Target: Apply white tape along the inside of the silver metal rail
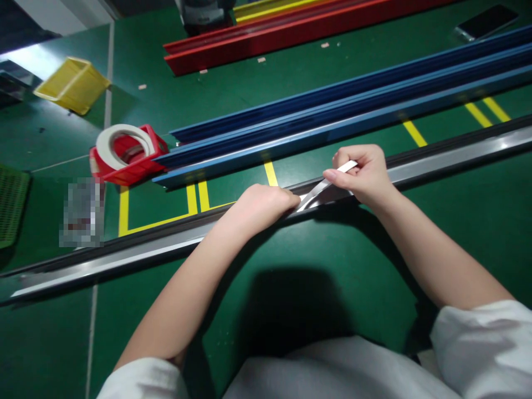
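Observation:
A long grey and black metal rail [449, 158] lies across the green floor from lower left to upper right. My left hand [260, 206] rests closed on the rail, fingertips pressing down where a white tape strip [328, 183] leaves its surface. My right hand [363, 173] pinches the free end of that strip between thumb and fingers and holds it lifted a little above the rail, to the right of the left hand.
Blue rails [353, 111] lie just beyond, red rails [291, 33] farther back. A red basket [137, 166] holding a white tape roll [122, 145] stands at the left, a yellow basket [72, 84] behind it, a green crate [10, 205] at the left edge. A phone [486, 22] lies top right.

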`<action>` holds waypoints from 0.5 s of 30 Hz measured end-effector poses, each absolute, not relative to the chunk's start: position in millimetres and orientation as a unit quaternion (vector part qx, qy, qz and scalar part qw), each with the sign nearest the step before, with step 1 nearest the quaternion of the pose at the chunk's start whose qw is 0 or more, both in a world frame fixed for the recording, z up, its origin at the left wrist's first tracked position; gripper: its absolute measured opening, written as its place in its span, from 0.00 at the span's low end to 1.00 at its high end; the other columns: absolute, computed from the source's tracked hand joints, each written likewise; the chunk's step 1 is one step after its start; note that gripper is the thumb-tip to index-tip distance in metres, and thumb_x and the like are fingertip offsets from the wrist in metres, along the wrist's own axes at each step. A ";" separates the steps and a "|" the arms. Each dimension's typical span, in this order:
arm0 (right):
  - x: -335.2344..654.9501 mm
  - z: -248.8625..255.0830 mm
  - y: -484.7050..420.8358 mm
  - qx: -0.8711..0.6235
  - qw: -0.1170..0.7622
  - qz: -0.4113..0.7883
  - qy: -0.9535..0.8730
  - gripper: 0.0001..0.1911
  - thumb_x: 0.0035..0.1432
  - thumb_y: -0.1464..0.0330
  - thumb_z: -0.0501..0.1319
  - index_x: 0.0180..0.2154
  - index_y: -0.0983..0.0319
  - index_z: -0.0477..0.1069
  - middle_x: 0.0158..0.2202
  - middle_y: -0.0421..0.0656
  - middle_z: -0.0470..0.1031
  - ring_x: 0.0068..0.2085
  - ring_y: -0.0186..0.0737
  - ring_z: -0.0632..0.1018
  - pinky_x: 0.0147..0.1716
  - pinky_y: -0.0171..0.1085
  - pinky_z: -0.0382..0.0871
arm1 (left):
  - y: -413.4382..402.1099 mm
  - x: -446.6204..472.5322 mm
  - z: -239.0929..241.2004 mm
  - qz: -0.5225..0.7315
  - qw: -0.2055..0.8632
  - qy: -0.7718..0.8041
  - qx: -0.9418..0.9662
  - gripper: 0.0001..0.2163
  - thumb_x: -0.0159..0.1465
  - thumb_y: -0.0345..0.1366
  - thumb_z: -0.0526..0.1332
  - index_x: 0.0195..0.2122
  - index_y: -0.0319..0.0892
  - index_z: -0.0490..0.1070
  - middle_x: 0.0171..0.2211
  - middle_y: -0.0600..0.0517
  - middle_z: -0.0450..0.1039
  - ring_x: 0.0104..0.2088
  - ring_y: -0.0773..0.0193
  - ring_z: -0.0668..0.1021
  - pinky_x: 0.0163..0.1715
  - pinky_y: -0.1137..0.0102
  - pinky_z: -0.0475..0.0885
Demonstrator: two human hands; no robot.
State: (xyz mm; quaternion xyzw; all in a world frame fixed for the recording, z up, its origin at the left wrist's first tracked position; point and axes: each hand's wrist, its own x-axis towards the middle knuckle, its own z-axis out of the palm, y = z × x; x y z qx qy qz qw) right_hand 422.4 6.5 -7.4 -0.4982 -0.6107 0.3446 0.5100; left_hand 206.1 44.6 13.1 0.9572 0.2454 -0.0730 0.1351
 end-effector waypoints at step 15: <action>427.9 -19.8 7.4 -0.471 0.500 0.385 -0.616 0.29 0.43 0.55 0.71 0.15 0.63 0.55 0.15 0.34 0.51 0.20 0.27 0.54 0.21 0.34 0.43 | 48.4 222.3 5.1 -0.048 -0.018 0.213 0.976 0.11 0.66 0.35 0.50 0.44 0.43 0.69 0.27 0.48 0.74 0.26 0.62 0.76 0.28 0.70 0.64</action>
